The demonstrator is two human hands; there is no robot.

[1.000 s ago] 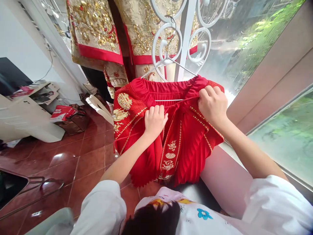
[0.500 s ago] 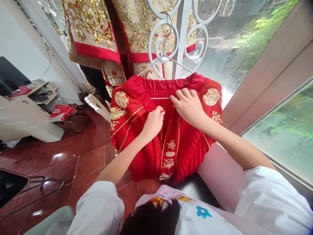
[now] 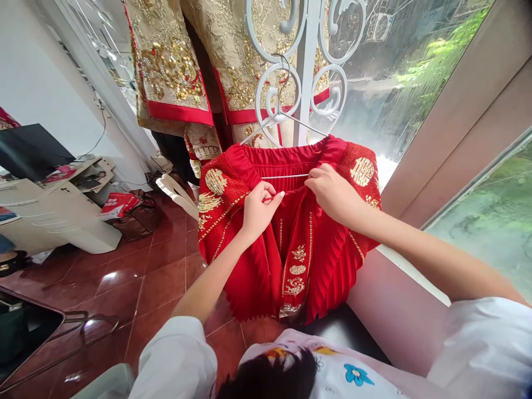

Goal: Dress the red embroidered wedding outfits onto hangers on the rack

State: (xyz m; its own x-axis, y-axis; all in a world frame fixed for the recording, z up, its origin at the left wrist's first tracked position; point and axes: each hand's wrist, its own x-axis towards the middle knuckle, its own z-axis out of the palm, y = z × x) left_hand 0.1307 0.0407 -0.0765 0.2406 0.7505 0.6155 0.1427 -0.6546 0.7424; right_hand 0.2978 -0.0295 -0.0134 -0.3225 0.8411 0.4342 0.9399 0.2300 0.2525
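A red pleated skirt [image 3: 257, 266] with gold embroidery and a gathered waistband [image 3: 286, 155] hangs on a wire hanger [image 3: 279, 115]. My left hand [image 3: 261, 210] is closed in a pinch on a thin red cord [image 3: 291, 192] just below the waistband's left side. That cord runs across the waist opening toward my right hand [image 3: 336, 194]. Curled fingers of my right hand grip the skirt at the right of the opening; their tips are partly hidden, so whether they also hold the cord's end is unclear. The hanger's white bar [image 3: 286, 177] shows behind the cord.
The hanger hooks onto a white scrolled metal rack [image 3: 306, 66]. Cream-and-gold beaded garments [image 3: 174, 72] hang behind it. Window glass [image 3: 415, 72] lies to the right. At left are a white desk [image 3: 75, 216], a brown bag [image 3: 135, 219] and a black-topped table [image 3: 33, 327].
My left hand has risen slightly and turned, and the red cord now stretches visibly between my hands. My right hand has curled closer around the skirt's edge. The view has shifted a little.
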